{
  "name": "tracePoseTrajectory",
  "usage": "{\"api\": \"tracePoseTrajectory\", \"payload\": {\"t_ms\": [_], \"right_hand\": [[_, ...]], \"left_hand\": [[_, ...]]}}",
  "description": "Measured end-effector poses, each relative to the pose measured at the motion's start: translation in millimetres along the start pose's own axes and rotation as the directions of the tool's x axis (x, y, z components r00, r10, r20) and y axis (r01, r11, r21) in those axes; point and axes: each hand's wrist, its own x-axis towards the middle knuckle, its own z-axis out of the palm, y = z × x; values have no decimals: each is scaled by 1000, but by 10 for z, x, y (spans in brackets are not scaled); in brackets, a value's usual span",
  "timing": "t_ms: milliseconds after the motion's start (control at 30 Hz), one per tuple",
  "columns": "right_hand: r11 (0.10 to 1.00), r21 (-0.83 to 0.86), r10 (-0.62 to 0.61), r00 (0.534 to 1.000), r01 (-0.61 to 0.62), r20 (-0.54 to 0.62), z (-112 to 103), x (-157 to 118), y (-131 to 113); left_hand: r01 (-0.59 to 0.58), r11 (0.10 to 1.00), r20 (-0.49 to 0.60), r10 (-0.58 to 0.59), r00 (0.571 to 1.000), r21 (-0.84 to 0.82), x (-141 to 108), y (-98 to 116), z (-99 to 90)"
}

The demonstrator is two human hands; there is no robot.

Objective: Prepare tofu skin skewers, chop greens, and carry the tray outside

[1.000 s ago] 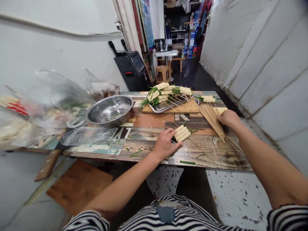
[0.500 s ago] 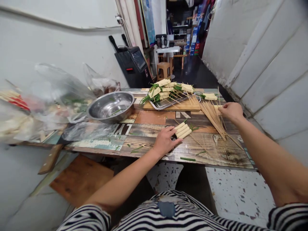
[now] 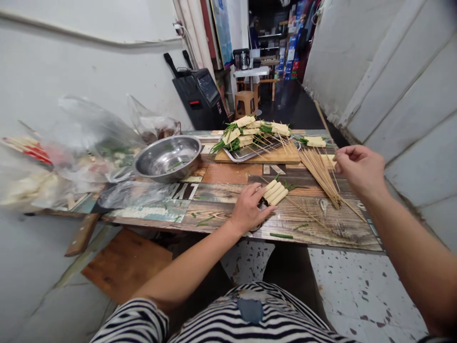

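Observation:
My left hand (image 3: 249,209) steadies a row of pale tofu-skin rolls (image 3: 275,192) on the table, fingers along the far side and thumb along the near side. Green stalks stick out of the rolls' far ends. A thin bamboo skewer (image 3: 323,118) slants up from my right hand (image 3: 360,166), pinched between thumb and fingertips above the table's right side. Beneath and left of that hand lies a fanned pile of bamboo skewers (image 3: 319,178). One finished skewer of rolls (image 3: 314,141) rests behind the pile.
Stacked skewered rolls (image 3: 246,131) with greens fill a metal tray (image 3: 237,156) on a wooden board (image 3: 285,156). A steel bowl (image 3: 167,159) stands left of it, beside plastic bags (image 3: 96,128). A knife handle (image 3: 82,233) juts past the front edge. Green scraps (image 3: 281,236) lie about.
My right hand has lifted off the skewer pile and come nearer, now with a skewer raised in its pinch. My left hand stays at the rolls.

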Motion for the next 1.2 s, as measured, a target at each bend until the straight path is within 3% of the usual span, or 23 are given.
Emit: {"api": "tracePoseTrajectory", "payload": {"t_ms": [67, 167, 233, 367, 567, 800, 1200], "right_hand": [[990, 1, -144, 988, 144, 56, -110, -424, -59], [868, -137, -456, 876, 477, 160, -268, -1143, -41], [798, -268, -508, 842, 540, 184, -359, -1553, 41], [760, -365, -476, 843, 538, 253, -498, -2028, 219], [784, -387, -399, 871, 486, 286, -425, -2145, 283], [815, -340, -392, 878, 469, 274, -199, -2091, 265], [812, -338, -408, 877, 475, 253, -184, -2099, 260]], "left_hand": [[24, 1000, 37, -23, 999, -19, 3, -22, 27], [84, 995, 43, -81, 996, -59, -3, -69, 67], [85, 993, 29, -83, 996, -85, -9, -96, 81], [28, 994, -20, -30, 999, -104, -11, -127, 93], [-47, 991, -66, 39, 997, -122, -3, -145, 115], [-29, 990, -30, 25, 999, -140, -6, -152, 117], [-25, 990, -16, 23, 1000, -137, -4, -137, 108]]}}
